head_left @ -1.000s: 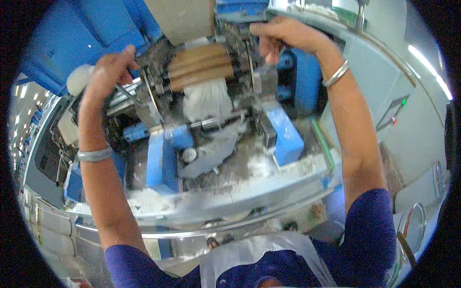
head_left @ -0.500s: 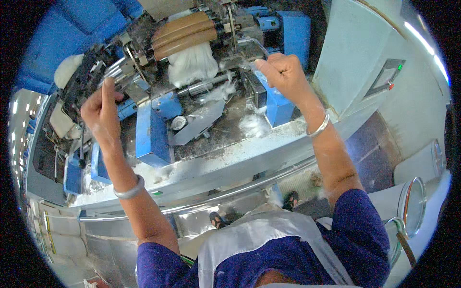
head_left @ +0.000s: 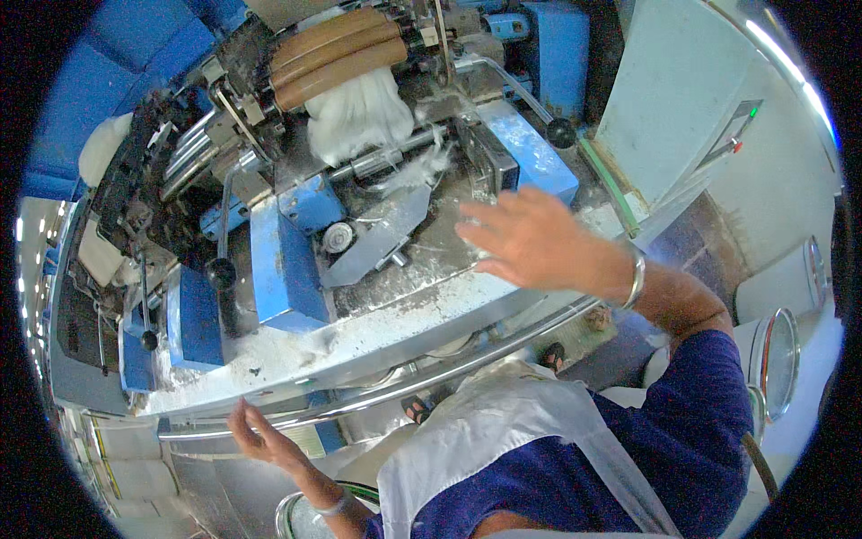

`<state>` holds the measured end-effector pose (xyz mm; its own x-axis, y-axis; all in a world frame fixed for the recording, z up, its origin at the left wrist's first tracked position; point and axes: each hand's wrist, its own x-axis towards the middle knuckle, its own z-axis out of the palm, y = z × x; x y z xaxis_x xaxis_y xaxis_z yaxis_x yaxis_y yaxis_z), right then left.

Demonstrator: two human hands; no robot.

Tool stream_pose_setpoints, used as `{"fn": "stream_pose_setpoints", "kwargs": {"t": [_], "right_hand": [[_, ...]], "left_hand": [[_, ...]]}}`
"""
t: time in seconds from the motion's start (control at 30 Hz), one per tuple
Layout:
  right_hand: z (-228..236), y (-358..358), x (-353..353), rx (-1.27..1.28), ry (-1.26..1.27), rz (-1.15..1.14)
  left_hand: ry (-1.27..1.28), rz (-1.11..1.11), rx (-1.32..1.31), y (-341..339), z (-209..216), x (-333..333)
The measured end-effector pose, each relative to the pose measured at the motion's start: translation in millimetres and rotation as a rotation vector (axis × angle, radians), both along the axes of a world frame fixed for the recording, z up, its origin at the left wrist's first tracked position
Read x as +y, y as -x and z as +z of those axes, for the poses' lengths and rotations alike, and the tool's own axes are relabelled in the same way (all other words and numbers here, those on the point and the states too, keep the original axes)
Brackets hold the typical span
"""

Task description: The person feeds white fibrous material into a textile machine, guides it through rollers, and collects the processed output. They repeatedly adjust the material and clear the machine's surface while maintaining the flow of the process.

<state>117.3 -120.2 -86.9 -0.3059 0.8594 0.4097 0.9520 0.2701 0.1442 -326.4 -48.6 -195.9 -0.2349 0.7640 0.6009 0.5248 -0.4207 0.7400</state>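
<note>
My right hand reaches over the front of the machine bed, fingers apart and slightly blurred, with nothing visible in them. It is close to the dark metal block beside the right blue housing; whatever lies beneath the palm is hidden. My left hand hangs low, below the front rail, its fingers loosely stretched out. Two levers with black knobs stand free: the left lever points down toward me, and the right lever leans to the right. White fibre hangs in a thick bunch under the brown rollers.
A slanted grey metal plate and a left blue housing sit on the lint-dusted bed. A metal rail runs along the front. The pale cabinet stands at right, with round cans below it.
Both hands have left the levers, whose knobs now show. My left hand has dropped below the rail and opened. My right hand has come down and nearer, over the spot where loose fluff lay.
</note>
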Motion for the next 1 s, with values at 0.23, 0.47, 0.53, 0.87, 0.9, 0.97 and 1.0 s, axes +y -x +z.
{"fn": "stream_pose_setpoints", "kwargs": {"t": [0.23, 0.47, 0.53, 0.87, 0.9, 0.97, 1.0], "right_hand": [[-25.4, 3.0, 54.7, 0.294, 0.182, -0.221], [-11.1, 28.2, 124.0, 0.272, 0.262, -0.497], [-3.8, 27.3, 120.1, 0.429, 0.097, -0.233], [-4.7, -5.0, 203.1, 1.689, -0.361, -0.250], [-8.8, -5.7, 215.8, 2.007, -0.288, -0.193], [-9.8, -8.0, 239.6, 2.103, -0.108, -0.167], [-8.0, -9.1, 250.3, 2.152, -0.038, -0.148]], "left_hand": [[0.188, 0.217, 0.374, 1.5, -68.2, -14.0], [0.205, 0.167, 0.592, 1.4, -58.3, -11.7], [0.256, 0.131, 0.576, 2.9, -58.3, -12.7], [0.316, -0.008, 0.601, 13.3, -48.0, -20.3], [0.340, -0.068, 0.552, 16.8, -46.0, -20.3], [0.354, -0.103, 0.599, 24.1, -43.0, -19.8], [0.340, -0.148, 0.589, 27.3, -42.1, -19.2]]}}
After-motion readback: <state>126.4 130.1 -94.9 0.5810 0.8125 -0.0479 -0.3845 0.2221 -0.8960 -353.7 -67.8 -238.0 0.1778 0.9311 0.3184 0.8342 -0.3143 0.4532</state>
